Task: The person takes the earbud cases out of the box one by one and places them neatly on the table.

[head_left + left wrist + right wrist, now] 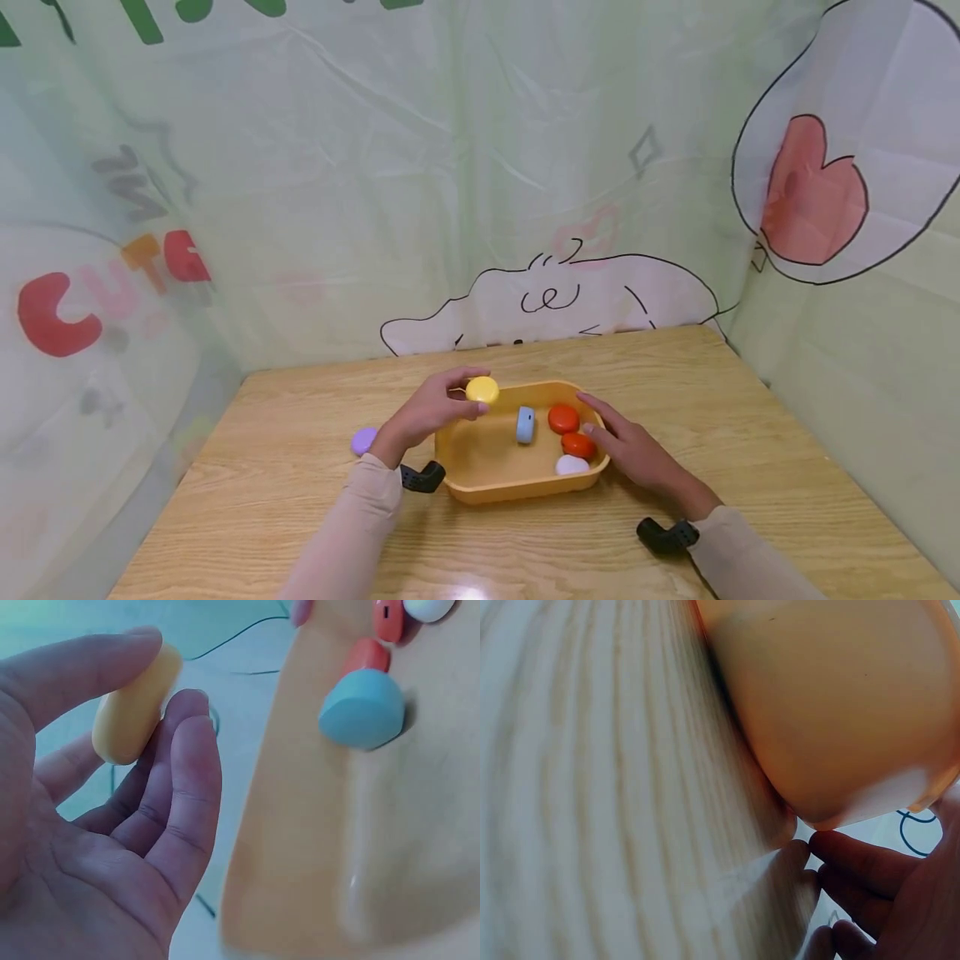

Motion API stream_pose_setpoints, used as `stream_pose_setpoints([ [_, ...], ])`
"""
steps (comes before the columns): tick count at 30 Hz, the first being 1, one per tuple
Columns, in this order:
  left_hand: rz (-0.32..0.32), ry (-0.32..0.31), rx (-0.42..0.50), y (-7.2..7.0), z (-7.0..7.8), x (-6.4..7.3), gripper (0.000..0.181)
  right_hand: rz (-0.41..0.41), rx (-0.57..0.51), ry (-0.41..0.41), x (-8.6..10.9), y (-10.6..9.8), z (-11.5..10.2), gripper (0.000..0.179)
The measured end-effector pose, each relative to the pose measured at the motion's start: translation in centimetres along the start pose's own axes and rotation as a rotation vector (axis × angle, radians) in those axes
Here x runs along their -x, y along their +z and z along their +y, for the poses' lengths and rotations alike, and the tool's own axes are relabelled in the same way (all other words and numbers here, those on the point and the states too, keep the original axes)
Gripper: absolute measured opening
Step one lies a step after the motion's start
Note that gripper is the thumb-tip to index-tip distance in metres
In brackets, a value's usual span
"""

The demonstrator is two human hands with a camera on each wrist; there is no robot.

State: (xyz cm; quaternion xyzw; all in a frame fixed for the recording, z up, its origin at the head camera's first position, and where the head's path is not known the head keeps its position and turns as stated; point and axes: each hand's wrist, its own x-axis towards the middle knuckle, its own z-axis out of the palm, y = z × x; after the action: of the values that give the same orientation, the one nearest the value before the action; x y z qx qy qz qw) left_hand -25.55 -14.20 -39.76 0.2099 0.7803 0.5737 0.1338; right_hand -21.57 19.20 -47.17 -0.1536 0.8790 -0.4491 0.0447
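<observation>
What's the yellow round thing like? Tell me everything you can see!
The yellow round thing looks like a chunky little disc, smooth and a bit shiny, maybe plastic. Its edges are rounded, and I can't see any markings on it. The left hand pinches it, holding it up off the table. The left wrist camera shows its thick side, tilted. It's near the far left corner of the orange box but not touching it.
</observation>
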Motion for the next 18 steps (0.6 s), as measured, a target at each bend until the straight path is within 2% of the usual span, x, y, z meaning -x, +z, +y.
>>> stream_pose_setpoints([
  [10, 0.082, -0.042, -0.013, -3.0, -0.4, 2.9, 0.058, 0.004, 0.002, 0.0, -0.1, 0.1, 0.0, 0.059],
  [18, 0.112, -0.057, 0.039, -5.0, -1.8, 4.6, 0.06, 0.005, 0.002, 0.007, 0.0, 0.1, -0.2, 0.059],
])
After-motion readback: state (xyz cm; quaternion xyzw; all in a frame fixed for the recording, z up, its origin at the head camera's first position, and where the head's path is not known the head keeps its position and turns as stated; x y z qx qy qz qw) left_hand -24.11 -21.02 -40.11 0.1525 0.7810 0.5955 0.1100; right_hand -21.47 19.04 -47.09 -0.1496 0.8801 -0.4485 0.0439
